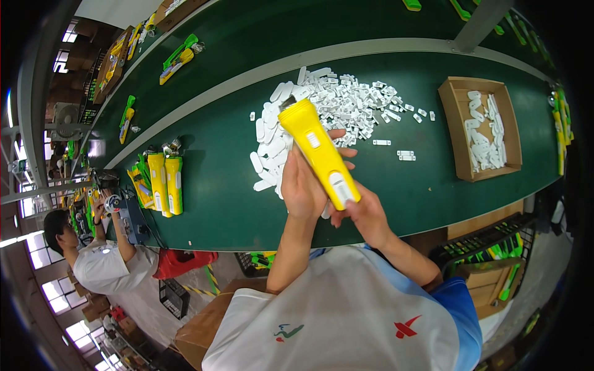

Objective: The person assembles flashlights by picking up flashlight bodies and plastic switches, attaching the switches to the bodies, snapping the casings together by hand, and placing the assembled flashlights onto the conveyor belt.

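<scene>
A yellow flashlight body point(320, 157) with a white switch piece and a white oval cover near its lower end is held over the green table. My left hand point(303, 185) is wrapped under it, with fingertips showing past its right side. My right hand point(365, 215) grips the lower end, the thumb next to the white cover. The wide end of the flashlight points up and to the left. Just beyond it lies a heap of small white plastic parts point(352, 102), with larger white oval covers point(270, 139) along its left side.
Several yellow flashlight bodies point(166, 185) stand together at left. A cardboard box point(455, 133) of white parts sits at right. Behind a metal rail point(247, 80), a green belt point(260, 31) carries more flashlight parts. A co-worker point(108, 260) sits at far left; black crates point(489, 241) stand at lower right.
</scene>
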{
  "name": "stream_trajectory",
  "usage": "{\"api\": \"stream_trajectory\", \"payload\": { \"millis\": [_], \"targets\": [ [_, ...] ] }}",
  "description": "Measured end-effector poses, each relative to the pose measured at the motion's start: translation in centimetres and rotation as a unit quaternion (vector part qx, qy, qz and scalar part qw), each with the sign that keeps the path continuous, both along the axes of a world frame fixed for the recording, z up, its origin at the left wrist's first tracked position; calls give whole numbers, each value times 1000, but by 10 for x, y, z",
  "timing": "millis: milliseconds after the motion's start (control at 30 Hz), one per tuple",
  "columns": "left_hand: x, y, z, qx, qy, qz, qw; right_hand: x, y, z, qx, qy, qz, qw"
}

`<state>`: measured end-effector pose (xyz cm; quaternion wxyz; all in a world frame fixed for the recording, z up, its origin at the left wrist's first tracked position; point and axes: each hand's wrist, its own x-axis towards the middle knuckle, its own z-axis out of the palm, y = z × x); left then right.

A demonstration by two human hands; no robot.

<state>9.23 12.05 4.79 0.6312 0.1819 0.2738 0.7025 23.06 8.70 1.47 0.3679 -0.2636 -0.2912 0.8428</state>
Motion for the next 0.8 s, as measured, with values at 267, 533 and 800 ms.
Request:
{"api": "stream_trajectory", "payload": {
  "millis": [267,533,800],
  "targets": [
    [-4,-1,-16,13,58,-34,998,0,2,3,-184,224,31,957],
    [-1,-2,-17,-6,44,-31,999,0,-2,-18,-269,494,210,799],
    [-2,1,-27,-18,-98,-43,994,0,-5,-9,-236,384,201,870]
  ]
}}
